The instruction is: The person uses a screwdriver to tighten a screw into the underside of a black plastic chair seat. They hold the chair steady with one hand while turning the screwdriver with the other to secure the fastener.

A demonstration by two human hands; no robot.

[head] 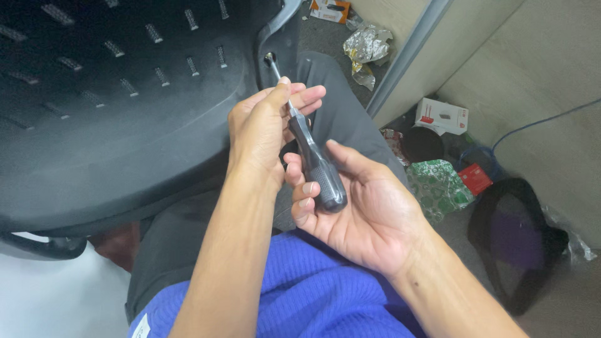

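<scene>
black plastic is filling the upper left, where we are pressing a screwdriver (313, 159) tip into a screw (270, 59) on the chair shell (125, 125). our right hand (357, 213) is gripping the dark handle, fingers curled around it; our left hand (263, 125) is pinching the metal shaft. crumpled foil (366, 47) is lying on the floor (563, 307).

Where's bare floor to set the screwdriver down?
Bare grey floor lies right of the black ring-shaped part. It is crowded between the person's leg and the wall: white box, foil, green wrapper.
</scene>
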